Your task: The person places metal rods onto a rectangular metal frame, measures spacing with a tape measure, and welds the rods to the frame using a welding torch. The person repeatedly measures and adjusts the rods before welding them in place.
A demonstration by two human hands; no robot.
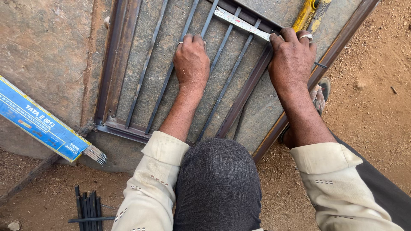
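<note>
A dark steel frame (112, 72) with several thin bars lies flat on a grey metal sheet (47, 51). My left hand (191, 60) presses down on the bars in the middle of the frame, fingers curled over one bar. My right hand (292, 55) rests on the frame's right rail and pins the end of a measuring tape blade (241, 23) that runs across the bars toward the upper left. A ring shows on each hand. My knee (217, 184) in dark cloth is below the frame.
A blue box of welding rods (40, 122) lies open at the left, rod tips sticking out. Several short dark bars (89, 209) lie on the sandy ground. A yellow tool (307, 15) sits at the top right. A sandalled foot (319, 96) is beside the sheet's angle-iron edge (342, 40).
</note>
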